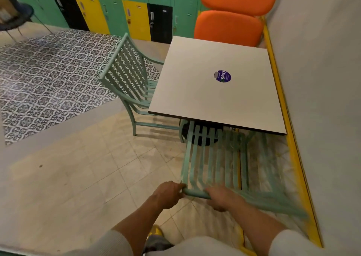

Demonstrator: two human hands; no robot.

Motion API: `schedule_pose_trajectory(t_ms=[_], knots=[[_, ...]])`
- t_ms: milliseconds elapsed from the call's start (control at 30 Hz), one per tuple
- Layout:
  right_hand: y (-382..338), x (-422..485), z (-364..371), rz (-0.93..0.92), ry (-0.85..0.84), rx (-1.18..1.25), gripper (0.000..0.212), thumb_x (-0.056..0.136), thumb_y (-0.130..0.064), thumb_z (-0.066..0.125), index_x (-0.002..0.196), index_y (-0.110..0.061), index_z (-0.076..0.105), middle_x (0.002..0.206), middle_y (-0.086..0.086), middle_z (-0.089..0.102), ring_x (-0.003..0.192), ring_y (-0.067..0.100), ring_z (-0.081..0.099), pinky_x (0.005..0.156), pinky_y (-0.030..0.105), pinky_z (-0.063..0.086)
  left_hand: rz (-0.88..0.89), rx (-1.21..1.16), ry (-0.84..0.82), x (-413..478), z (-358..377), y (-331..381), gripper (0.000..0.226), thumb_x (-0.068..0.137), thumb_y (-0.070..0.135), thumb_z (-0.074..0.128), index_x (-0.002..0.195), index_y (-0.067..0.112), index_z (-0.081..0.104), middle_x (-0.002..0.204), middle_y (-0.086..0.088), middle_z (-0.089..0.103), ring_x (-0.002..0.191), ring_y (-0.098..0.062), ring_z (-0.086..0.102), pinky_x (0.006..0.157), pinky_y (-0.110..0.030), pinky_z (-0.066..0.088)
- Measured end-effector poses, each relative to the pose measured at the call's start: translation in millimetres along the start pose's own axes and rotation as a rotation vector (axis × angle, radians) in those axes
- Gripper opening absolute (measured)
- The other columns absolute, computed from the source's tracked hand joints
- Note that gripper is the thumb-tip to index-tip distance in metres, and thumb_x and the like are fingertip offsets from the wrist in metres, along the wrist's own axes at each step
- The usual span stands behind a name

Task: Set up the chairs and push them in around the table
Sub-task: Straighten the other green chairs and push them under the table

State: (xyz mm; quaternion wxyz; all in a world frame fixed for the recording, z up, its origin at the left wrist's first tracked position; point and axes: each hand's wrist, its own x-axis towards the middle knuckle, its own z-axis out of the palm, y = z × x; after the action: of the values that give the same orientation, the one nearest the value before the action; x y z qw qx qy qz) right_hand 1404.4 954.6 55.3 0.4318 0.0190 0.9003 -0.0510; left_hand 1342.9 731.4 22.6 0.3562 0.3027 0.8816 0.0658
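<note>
Green slatted chairs: two. One (129,80) tucked at desk (195,91) left side; other (214,158) at near edge, top rail gripped by left hand (168,194) and right hand (220,197), fingers wrapped.

Green, yellow and black lockers (109,11) line the back wall, above a patterned black-and-white tiled floor section (48,76) and plain cream tiles (109,168). Two orange cushions (232,13) (stacked one above the other) sit against the grey wall (320,80).

Dim, warm indoor light, wide-angle bending at edges, motion blur on near chair (224,164).
</note>
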Motion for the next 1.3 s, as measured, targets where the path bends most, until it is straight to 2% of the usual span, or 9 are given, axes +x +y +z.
schedule_pose_trajectory(t_ms=[133,200,267,400,600,733,900,1133,1300], knots=[[-15,5,-3,0.067,-0.085,-0.106,0.035,0.102,-0.011,0.055,0.136,-0.017,0.063,0.137,0.014,0.065,0.125,0.033,0.064,0.097,0.04,0.052,0.052,0.104,0.016,0,0,2,0.043,0.112,0.041,0.044,0.148,0.021,0.055,0.13,-0.012,0.069,0.113,-0.032,0.068,0.095,-0.045,0.058],[-24,14,-21,0.085,-0.155,-0.141,0.039,0.1,-0.019,0.061,0.139,-0.014,0.064,0.14,0.015,0.065,0.126,0.033,0.064,0.101,0.042,0.053,0.08,0.121,0.02,-1,-14,-12,0.047,0.11,0.046,0.043,0.15,0.022,0.054,0.13,-0.011,0.07,0.113,-0.032,0.069,0.094,-0.046,0.058],[-38,24,-49,0.079,-0.158,-0.09,0.054,0.102,-0.039,0.064,0.15,-0.015,0.058,0.152,0.013,0.058,0.136,0.033,0.058,0.111,0.044,0.051,0.073,0.114,0.059,-5,-40,-39,0.059,0.108,0.055,0.046,0.157,0.023,0.047,0.134,-0.009,0.069,0.118,-0.03,0.068,0.1,-0.046,0.056],[-87,45,-121,0.024,0.018,0.031,0.086,0.103,-0.067,0.054,0.168,-0.015,0.03,0.171,0.012,0.037,0.155,0.033,0.039,0.126,0.043,0.036,-0.064,0.112,0.202,-32,-107,-138,0.084,0.102,0.071,0.047,0.166,0.02,0.03,0.15,-0.012,0.06,0.136,-0.031,0.058,0.111,-0.049,0.048],[-169,76,-220,-0.095,0.254,0.074,0.098,0.099,-0.074,0.054,0.171,-0.015,0.021,0.175,0.007,0.029,0.159,0.028,0.033,0.127,0.04,0.031,-0.238,0.222,0.387,-95,-207,-283,0.104,0.092,0.083,0.049,0.167,0.015,0.026,0.157,-0.011,0.054,0.141,-0.031,0.053,0.111,-0.046,0.048],[-217,103,-269,-0.136,0.359,0.078,0.097,0.095,-0.079,0.054,0.167,-0.019,0.03,0.169,0.007,0.04,0.151,0.031,0.044,0.121,0.044,0.041,-0.287,0.257,0.448,-117,-258,-347,0.112,0.086,0.088,0.051,0.168,0.015,0.025,0.162,-0.011,0.05,0.148,-0.03,0.047,0.117,-0.048,0.042],[-270,157,-317,-0.154,0.404,0.007,0.094,0.092,-0.086,0.047,0.159,-0.021,0.042,0.158,0.006,0.055,0.138,0.032,0.057,0.107,0.047,0.052,-0.273,0.285,0.395,-99,-299,-401,0.113,0.083,0.087,0.057,0.168,0.02,0.025,0.17,-0.005,0.038,0.158,-0.028,0.033,0.125,-0.049,0.031],[-336,272,-408,-0.149,0.361,0.057,0.092,0.091,-0.087,0.047,0.152,-0.018,0.049,0.149,0.012,0.061,0.134,0.034,0.06,0.104,0.046,0.054,-0.253,0.359,0.241,-28,-400,-481,0.114,0.085,0.083,0.061,0.17,0.021,0.019,0.176,-0.001,0.026,0.162,-0.026,0.022,0.13,-0.053,0.023],[-362,330,-474,-0.13,0.346,0.07,0.094,0.09,-0.089,0.045,0.147,-0.014,0.052,0.146,0.013,0.062,0.131,0.036,0.061,0.093,0.043,0.052,-0.225,0.423,0.217,18,-477,-531,0.113,0.086,0.08,0.063,0.171,0.021,0.016,0.177,0.0,0.021,0.163,-0.024,0.019,0.13,-0.049,0.019]])
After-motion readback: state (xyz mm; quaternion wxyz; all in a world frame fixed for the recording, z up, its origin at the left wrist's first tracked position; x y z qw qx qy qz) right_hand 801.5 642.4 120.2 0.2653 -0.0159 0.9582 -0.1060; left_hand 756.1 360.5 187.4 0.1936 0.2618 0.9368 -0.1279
